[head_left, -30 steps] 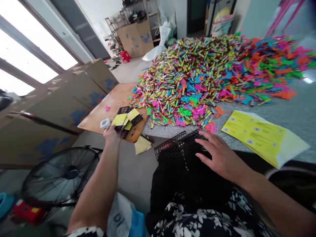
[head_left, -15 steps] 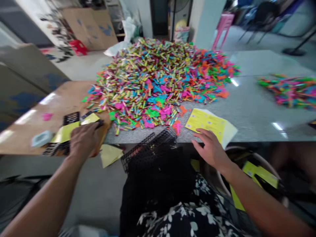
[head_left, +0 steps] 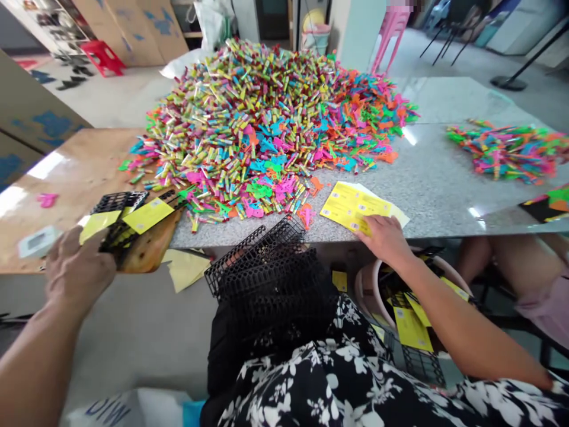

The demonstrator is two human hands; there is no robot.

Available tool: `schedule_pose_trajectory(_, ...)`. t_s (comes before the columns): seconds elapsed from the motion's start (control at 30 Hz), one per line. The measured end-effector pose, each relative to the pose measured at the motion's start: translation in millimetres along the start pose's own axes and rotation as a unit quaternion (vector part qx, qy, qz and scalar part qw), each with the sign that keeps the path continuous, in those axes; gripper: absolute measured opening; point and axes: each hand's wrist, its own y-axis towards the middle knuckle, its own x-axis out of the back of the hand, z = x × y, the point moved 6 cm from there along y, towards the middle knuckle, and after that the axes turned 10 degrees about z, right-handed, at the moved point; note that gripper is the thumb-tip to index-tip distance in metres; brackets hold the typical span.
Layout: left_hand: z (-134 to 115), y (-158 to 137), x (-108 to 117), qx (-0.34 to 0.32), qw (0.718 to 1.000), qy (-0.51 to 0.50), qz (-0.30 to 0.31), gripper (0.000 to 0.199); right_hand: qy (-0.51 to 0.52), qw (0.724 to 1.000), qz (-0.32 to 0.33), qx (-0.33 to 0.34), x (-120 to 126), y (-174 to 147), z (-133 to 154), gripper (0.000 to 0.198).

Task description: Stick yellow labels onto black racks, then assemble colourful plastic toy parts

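Observation:
My left hand (head_left: 80, 267) is at the left side of a loose stack on the wooden board. Its fingers curl downward, and their tips are hidden. Black plastic grid strips (head_left: 111, 202) and yellow printed cards (head_left: 149, 215) make up that stack. At the table's front edge my right hand (head_left: 386, 238) has its fingers closed on the near edge of a yellow printed card sheet (head_left: 344, 200), with paler sheets under it. Across my lap lie black plastic grids (head_left: 262, 255), between the two hands.
A large heap of small colourful plastic pieces (head_left: 249, 118) covers the middle of the grey table (head_left: 427, 178). A smaller pile (head_left: 507, 148) lies right. A white block (head_left: 38, 242) sits on the wooden board (head_left: 84, 160). Below right is a bucket (head_left: 368, 290) with yellow cards, beside another person's leg (head_left: 502, 261).
My left hand has moved left and nearer to me, off the yellow cards to the stack's left side. My right hand has come down onto the yellow card sheet. The view has shifted.

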Motion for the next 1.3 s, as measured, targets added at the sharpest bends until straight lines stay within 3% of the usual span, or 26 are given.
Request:
schedule_pose_trajectory(0.07,-34.8,-21.9,4.8,-0.045,0.995,-0.059,-0.071,0.045,0.002,1.000,0.000,0.012,4.3,-0.6,4.4,0.044)
schedule_pose_trajectory(0.1,-59.4,-36.3,3.3,-0.091,0.989,-0.103,-0.060,0.041,0.009,1.000,-0.003,0.015,6.3,-1.0,6.7,0.042)
schedule_pose_trajectory(0.17,-115.6,-71.3,-5.6,-0.196,0.963,-0.181,0.041,0.043,0.022,0.999,-0.011,0.021,9.3,-1.3,11.0,0.040)
schedule_pose_trajectory(0.2,-141.9,-90.4,-10.0,-0.235,0.946,-0.202,0.096,0.054,0.024,0.999,-0.014,0.025,10.3,-1.1,13.2,0.040)
schedule_pose_trajectory(0.27,-183.6,-123.0,-18.6,-0.287,0.918,-0.196,0.192,0.079,0.016,0.999,-0.019,0.029,12.3,0.1,16.7,0.040)
schedule_pose_trajectory(0.3,-196.2,-132.4,-20.9,-0.292,0.913,-0.190,0.211,0.084,0.009,0.999,-0.024,0.024,13.6,0.9,17.6,0.039)
schedule_pose_trajectory(0.47,-205.3,-119.1,-21.7,-0.206,0.938,-0.228,0.162,0.073,0.021,0.999,-0.029,0.001,21.3,6.0,19.8,0.032)
schedule_pose_trajectory(0.63,-221.1,-111.6,-30.4,-0.208,0.912,-0.297,0.193,0.060,0.157,0.987,0.032,-0.007,19.2,18.9,14.7,0.017)
schedule_pose_trajectory(0.87,-234.6,-113.0,-35.8,-0.195,0.897,-0.334,0.212,0.055,0.277,0.955,0.065,-0.081,22.2,30.6,-3.6,0.016)
schedule_pose_trajectory(0.97,-239.6,-114.4,-30.3,-0.152,0.878,-0.389,0.233,0.055,0.264,0.960,0.018,-0.087,41.2,29.0,1.6,0.017)
schedule_pose_trajectory(1.03,-249.2,-122.7,-26.6,-0.101,0.838,-0.465,0.266,0.060,0.225,0.972,-0.059,-0.016,65.2,20.6,27.1,0.013)
schedule_pose_trajectory(1.07,-258.0,-129.9,-25.2,-0.080,0.803,-0.515,0.290,0.064,0.203,0.974,-0.096,0.034,77.3,12.6,47.3,0.012)
schedule_pose_trajectory(1.13,-283.6,-147.9,-22.5,-0.057,0.702,-0.623,0.339,0.071,0.168,0.966,-0.141,0.134,96.0,-10.0,96.8,0.011)
schedule_pose_trajectory(1.2,-310.6,-165.4,-22.8,-0.035,0.593,-0.714,0.371,0.075,0.153,0.953,-0.146,0.216,105.3,-36.6,148.7,0.013)
schedule_pose_trajectory(1.23,-321.0,-171.7,-24.6,-0.023,0.555,-0.743,0.373,0.073,0.154,0.945,-0.144,0.250,107.4,-49.9,172.1,0.013)
schedule_pose_trajectory(1.3,-329.2,-177.1,-30.9,0.015,0.531,-0.775,0.342,0.065,0.171,0.928,-0.121,0.309,107.3,-72.1,208.5,0.011)
